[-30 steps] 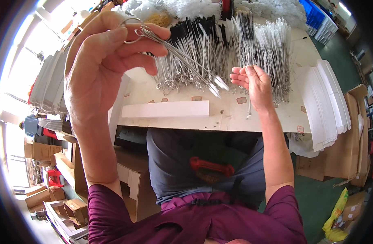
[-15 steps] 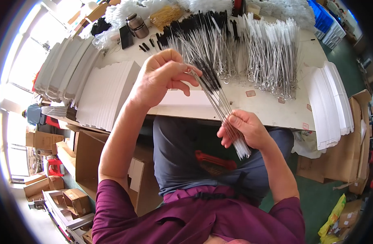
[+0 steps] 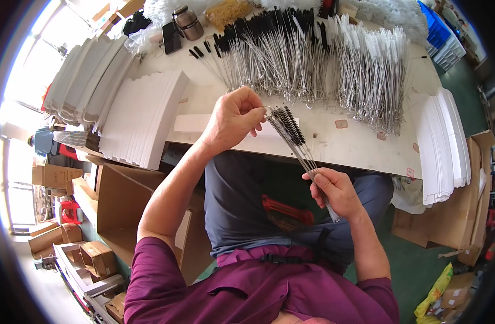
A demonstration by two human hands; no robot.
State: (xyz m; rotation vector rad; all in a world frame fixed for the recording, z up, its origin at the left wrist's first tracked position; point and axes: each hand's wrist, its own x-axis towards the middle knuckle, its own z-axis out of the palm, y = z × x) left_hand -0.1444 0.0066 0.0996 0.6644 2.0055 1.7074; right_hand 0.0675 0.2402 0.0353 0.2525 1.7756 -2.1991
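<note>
A bundle of thin wire-handled brushes (image 3: 292,129) slants over the table's near edge and my lap, with black bristles at its upper end and white ones at its lower end. My right hand (image 3: 334,191) is wrapped round the lower part of the bundle. At the upper end, my left hand (image 3: 237,117) pinches a small wire loop next to the black bristles. Behind my hands lie a pile of black-bristled brushes (image 3: 274,54) and, to its right, a pile of white-bristled brushes (image 3: 371,75), their wire loops facing me.
Stacked white folded cartons (image 3: 142,119) stand at the left, more white cartons (image 3: 439,146) at the right edge. A steel flask (image 3: 188,24) and a dark phone (image 3: 172,38) sit at the back left. An open cardboard box (image 3: 123,205) is below the table at left.
My left hand has moved down and right, its fingers now closed in a pinch at the bundle's top. The right hand has shifted slightly lower and right with the brushes.
</note>
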